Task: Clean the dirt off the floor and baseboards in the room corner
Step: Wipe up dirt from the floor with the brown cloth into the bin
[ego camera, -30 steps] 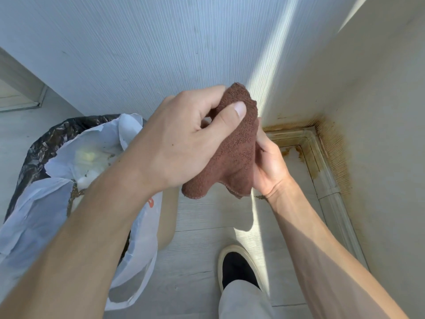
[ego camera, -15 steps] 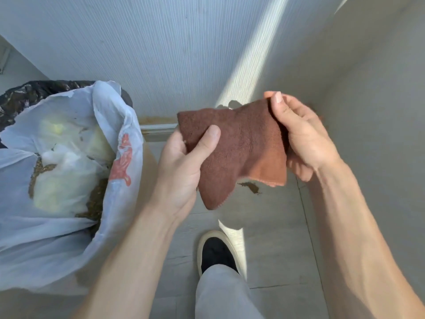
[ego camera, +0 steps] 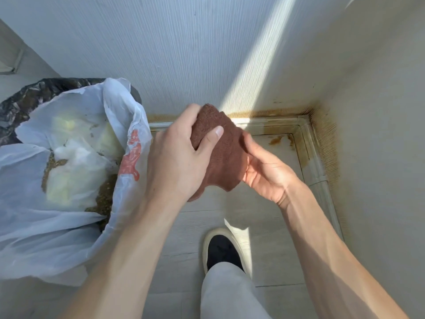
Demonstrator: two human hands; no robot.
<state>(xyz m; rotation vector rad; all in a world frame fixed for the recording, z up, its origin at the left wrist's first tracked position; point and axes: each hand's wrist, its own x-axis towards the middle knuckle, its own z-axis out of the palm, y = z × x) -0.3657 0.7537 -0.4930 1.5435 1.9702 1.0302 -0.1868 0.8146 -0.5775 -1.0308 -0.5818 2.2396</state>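
A brown cloth (ego camera: 226, 155) is folded between both hands above the floor. My left hand (ego camera: 177, 157) grips its upper part, thumb pressed across the front. My right hand (ego camera: 264, 169) cups the cloth's right side from underneath, palm up. Beyond them, the room corner (ego camera: 308, 118) shows yellow-brown stains on the baseboards (ego camera: 317, 166) and on the lower wall. A brown smear (ego camera: 276, 140) marks the floor near the corner.
A white plastic bag (ego camera: 69, 180) with waste inside sits open at the left, over a black bin liner (ego camera: 34, 93). My foot in a black shoe (ego camera: 222, 252) stands on the pale floor (ego camera: 264, 226) below the hands. Walls close the space ahead and right.
The cloth, spread wide between both hands half a second ago, is now bunched together. My left hand moved up over it. The view swung back right, showing the corner again.
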